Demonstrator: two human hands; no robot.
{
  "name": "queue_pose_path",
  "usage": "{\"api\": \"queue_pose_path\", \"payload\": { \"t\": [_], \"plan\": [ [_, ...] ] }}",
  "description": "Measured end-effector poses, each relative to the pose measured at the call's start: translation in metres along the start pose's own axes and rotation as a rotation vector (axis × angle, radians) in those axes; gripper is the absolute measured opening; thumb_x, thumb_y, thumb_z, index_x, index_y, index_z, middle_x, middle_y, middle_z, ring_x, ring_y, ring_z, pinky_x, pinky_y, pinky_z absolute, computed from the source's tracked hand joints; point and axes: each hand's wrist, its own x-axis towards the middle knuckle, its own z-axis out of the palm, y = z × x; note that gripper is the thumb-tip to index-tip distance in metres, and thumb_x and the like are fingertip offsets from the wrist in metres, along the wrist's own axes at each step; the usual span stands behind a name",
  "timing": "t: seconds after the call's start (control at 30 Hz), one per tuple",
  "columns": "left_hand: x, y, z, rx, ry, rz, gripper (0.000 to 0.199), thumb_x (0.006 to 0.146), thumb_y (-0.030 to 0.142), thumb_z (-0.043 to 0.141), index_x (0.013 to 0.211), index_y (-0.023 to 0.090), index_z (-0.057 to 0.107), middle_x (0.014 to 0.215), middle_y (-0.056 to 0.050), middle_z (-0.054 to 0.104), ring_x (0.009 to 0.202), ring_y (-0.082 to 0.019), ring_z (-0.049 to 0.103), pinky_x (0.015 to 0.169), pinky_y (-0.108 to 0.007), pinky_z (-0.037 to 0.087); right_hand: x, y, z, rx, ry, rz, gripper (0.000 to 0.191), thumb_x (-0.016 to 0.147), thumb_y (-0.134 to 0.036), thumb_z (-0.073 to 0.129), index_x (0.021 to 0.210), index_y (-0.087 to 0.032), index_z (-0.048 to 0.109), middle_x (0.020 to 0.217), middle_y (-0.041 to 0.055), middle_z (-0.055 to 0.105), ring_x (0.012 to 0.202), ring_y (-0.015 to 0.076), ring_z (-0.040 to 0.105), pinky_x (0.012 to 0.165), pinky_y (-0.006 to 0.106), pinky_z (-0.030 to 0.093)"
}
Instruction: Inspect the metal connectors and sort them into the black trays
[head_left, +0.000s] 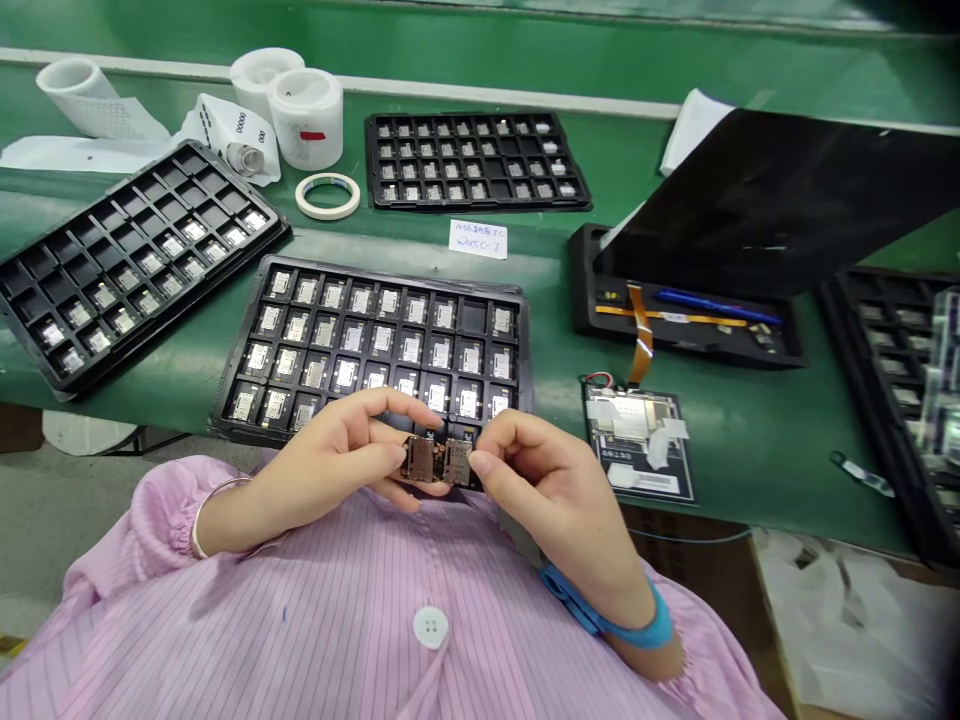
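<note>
Between thumb and fingers, my left hand (349, 450) pinches a small circuit board with a metal card slot (421, 459). My right hand (551, 480) is closed on a second such board (457, 462), held side by side with the first. Whether the two boards touch I cannot tell. Both hands are over the near edge of a black compartment tray (521, 375), whose pockets mostly hold similar boards; one pocket in its top row is bare. Part of the tray's front row is hidden behind my hands.
More black trays of boards lie at the left (30, 305), back (480, 208) and far right (862, 400). White rolls (307, 115), a tape ring (328, 212) and a paper label (478, 240) lie behind. On the right, a ribbon cable (640, 340) joins a display module (637, 450) to a black box (589, 290).
</note>
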Motion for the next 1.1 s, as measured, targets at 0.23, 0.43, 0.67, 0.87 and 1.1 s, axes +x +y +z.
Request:
{"api": "queue_pose_path", "payload": {
  "t": [0.23, 0.43, 0.67, 0.87, 1.1],
  "plan": [
    [-0.0001, 0.0012, 0.0009, 0.001, -0.008, -0.002, 0.030, 0.092, 0.011, 0.057, 0.121, 0.018, 0.059, 0.090, -0.005, 0.077, 0.092, -0.020, 0.076, 0.070, -0.022, 0.064, 0.0008, -0.0001, 0.0002, -0.017, 0.002, -0.003, 0.020, 0.084, -0.026, 0.058, 0.066, -0.022, 0.052, 0.056, -0.0044, 0.046, 0.050, 0.0103, 0.041, 0.045, 0.024, 0.032],
    [0.0001, 0.0002, -0.0007, -0.025, -0.019, 0.007, 0.030, 0.093, 0.011, 0.057, 0.122, 0.017, 0.060, 0.090, -0.006, 0.077, 0.092, -0.021, 0.076, 0.070, -0.021, 0.064, 0.0006, 0.0012, 0.0007, -0.015, -0.008, 0.001, 0.020, 0.085, -0.025, 0.057, 0.067, -0.022, 0.052, 0.057, -0.0048, 0.046, 0.050, 0.0102, 0.041, 0.046, 0.024, 0.033],
    [-0.0002, 0.0006, -0.0007, -0.004, -0.014, -0.003, 0.028, 0.093, 0.012, 0.057, 0.120, 0.017, 0.061, 0.090, -0.006, 0.077, 0.091, -0.021, 0.076, 0.069, -0.021, 0.064, 0.0009, 0.0015, 0.0016, -0.014, -0.008, 0.003, 0.019, 0.085, -0.025, 0.056, 0.067, -0.022, 0.051, 0.056, -0.0053, 0.045, 0.049, 0.0098, 0.040, 0.045, 0.024, 0.032],
    [-0.0006, 0.0007, -0.0008, -0.009, -0.012, -0.001, 0.028, 0.093, 0.012, 0.058, 0.120, 0.017, 0.062, 0.090, -0.006, 0.077, 0.092, -0.021, 0.076, 0.068, -0.021, 0.064, 0.0013, 0.0021, 0.0016, -0.019, -0.015, 0.009, 0.019, 0.085, -0.025, 0.056, 0.067, -0.022, 0.051, 0.057, -0.0054, 0.045, 0.050, 0.0100, 0.040, 0.045, 0.024, 0.033],
    [-0.0001, 0.0002, -0.0010, -0.018, -0.019, 0.001, 0.029, 0.092, 0.011, 0.058, 0.120, 0.017, 0.062, 0.090, -0.006, 0.077, 0.092, -0.021, 0.076, 0.067, -0.021, 0.064, 0.0004, 0.0021, 0.0028, -0.019, -0.018, 0.015, 0.019, 0.086, -0.025, 0.056, 0.067, -0.022, 0.051, 0.057, -0.0056, 0.045, 0.050, 0.0098, 0.040, 0.045, 0.024, 0.032]
  ]
}}
